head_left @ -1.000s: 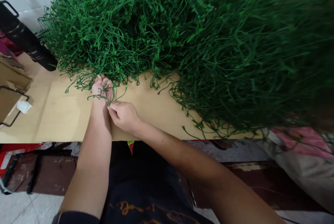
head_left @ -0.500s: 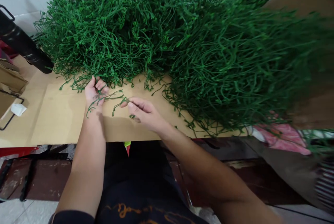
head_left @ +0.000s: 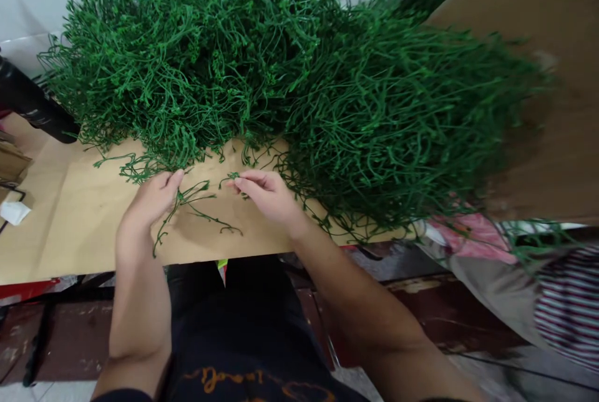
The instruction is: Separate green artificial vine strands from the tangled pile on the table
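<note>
A big heap of green plastic fern sprigs (head_left: pixel 262 71) covers the back of a cardboard-topped table (head_left: pixel 88 227). My left hand (head_left: pixel 152 199) rests near the table's front, fingers closed on a thin green sprig (head_left: pixel 196 208) that trails down and to the right over the cardboard. My right hand (head_left: pixel 266 193) is a little to the right, thumb and fingertips pinched on a small green sprig tip (head_left: pixel 233 177). Both hands sit just in front of the heap's edge.
A black cylinder (head_left: pixel 28 105) lies at the far left. A white scrap (head_left: pixel 14 211) sits near the left edge. A brown cardboard sheet (head_left: pixel 538 65) stands at the right. Pink and striped cloth (head_left: pixel 528 264) hangs below it. Dark floor lies under the table.
My hands have drawn apart, the right one moving right with a pinched sprig tip. The left hand pulled back from the heap with a sprig. The camera view shifted right.
</note>
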Demonstrator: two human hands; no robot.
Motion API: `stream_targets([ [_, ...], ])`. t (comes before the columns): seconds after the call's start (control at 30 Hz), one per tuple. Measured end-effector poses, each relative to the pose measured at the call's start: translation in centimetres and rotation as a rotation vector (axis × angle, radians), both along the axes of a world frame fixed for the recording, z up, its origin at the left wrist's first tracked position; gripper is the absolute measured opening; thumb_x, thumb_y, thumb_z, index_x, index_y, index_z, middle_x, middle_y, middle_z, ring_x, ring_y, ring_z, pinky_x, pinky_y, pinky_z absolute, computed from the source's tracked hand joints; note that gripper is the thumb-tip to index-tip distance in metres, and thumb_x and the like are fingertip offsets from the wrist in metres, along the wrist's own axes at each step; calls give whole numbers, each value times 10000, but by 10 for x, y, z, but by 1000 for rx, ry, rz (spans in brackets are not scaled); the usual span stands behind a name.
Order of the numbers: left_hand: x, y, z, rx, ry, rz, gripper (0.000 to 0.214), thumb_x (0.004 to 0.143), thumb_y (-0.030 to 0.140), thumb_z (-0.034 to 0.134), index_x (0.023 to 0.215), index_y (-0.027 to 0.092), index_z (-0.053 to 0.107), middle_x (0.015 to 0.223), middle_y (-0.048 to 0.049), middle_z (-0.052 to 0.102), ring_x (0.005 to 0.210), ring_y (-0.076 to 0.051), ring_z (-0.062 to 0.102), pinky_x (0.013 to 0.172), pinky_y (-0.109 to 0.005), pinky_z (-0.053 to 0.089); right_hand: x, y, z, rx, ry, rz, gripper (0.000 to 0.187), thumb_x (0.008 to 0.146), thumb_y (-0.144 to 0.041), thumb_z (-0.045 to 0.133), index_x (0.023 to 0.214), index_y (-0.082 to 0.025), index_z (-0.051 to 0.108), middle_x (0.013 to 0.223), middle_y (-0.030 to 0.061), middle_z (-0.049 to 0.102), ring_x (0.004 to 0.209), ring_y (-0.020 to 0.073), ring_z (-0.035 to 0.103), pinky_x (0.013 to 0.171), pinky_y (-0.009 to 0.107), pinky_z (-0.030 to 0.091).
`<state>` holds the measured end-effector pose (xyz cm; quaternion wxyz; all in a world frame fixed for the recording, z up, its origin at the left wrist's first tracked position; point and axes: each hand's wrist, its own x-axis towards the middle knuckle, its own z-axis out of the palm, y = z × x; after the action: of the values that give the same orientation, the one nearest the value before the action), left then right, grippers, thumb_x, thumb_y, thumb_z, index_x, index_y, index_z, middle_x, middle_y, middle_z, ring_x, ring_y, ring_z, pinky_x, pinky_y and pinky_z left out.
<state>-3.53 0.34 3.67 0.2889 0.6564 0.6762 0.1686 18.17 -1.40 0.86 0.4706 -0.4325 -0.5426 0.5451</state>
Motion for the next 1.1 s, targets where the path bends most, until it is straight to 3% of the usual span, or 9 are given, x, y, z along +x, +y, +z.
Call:
stream_targets([
  [0.07, -11, -18, 17, 58, 147, -97, 487, 851, 554, 330, 757, 176, 621, 712, -51, 618, 696, -197, 553, 654, -316, 431, 3, 2, -6, 87, -80, -70, 259, 752, -317, 543, 563, -148, 495, 648, 1, 456, 649, 85, 484, 580, 217, 372],
  [0.17, -12, -44, 40, 308, 175, -107, 348, 865, 446, 416, 943, 196, 645, 941, -55, 656, 868, -200, 590, 753, -313, 455, 6, 2, -7, 203, -195, -127, 264, 791, -297, 502, 573, -151, 474, 687, 6, 412, 650, 88, 452, 584, 229, 381],
  [0.23, -1, -57, 45, 520, 115, -57, 282, 867, 370, 456, 991, 192, 637, 977, -52, 644, 866, -172, 592, 757, -291, 470, 5, -4, -1, 252, -259, -120, 258, 809, -277, 486, 586, -147, 479, 701, 11, 413, 634, 84, 442, 573, 230, 379],
  [0.3, 18, -65, 41, 624, 44, -88, 262, 862, 331, 484, 1036, 185, 616, 994, -55, 623, 860, -157, 588, 760, -284, 483, 3, -13, 8, 298, -315, -63, 242, 823, -250, 471, 607, -142, 495, 699, 14, 433, 611, 79, 444, 560, 226, 373],
  [0.4, 47, -66, 25, 535, 5, -288, 314, 852, 327, 511, 1126, 185, 569, 1074, -76, 596, 993, -185, 565, 849, -324, 477, -1, -29, 20, 385, -371, 41, 198, 838, -211, 448, 674, -139, 533, 721, 30, 492, 621, 81, 471, 560, 215, 376],
  [0.57, 68, -59, 4, 501, -149, -291, 212, 878, 296, 465, 944, 174, 625, 940, -59, 629, 917, -165, 589, 831, -303, 475, 0, -44, 23, 440, -406, 88, 187, 832, -165, 426, 686, -145, 541, 727, 38, 534, 657, 90, 511, 600, 213, 409],
  [0.8, 65, -60, 3, 561, -119, -248, 208, 881, 225, 436, 942, 199, 633, 927, -51, 659, 891, -169, 600, 816, -306, 458, 3, -45, 23, 405, -402, -41, 139, 815, -151, 445, 757, -141, 571, 748, 32, 522, 575, 67, 462, 535, 204, 367],
  [0.93, 68, -61, 2, 576, -11, -274, 189, 879, 273, 438, 877, 172, 598, 879, -70, 647, 856, -190, 584, 778, -316, 446, 2, -44, 23, 480, -422, -112, 244, 820, -246, 509, 610, -161, 417, 598, -21, 379, 544, 65, 355, 516, 211, 294],
  [1.1, 79, -66, 5, 439, 5, -351, 218, 881, 249, 390, 701, 189, 498, 664, -19, 560, 665, -163, 524, 644, -287, 392, 4, -38, 18, 402, -345, -224, 418, 822, -365, 546, 552, -180, 286, 530, -51, 248, 509, 64, 246, 502, 227, 233],
])
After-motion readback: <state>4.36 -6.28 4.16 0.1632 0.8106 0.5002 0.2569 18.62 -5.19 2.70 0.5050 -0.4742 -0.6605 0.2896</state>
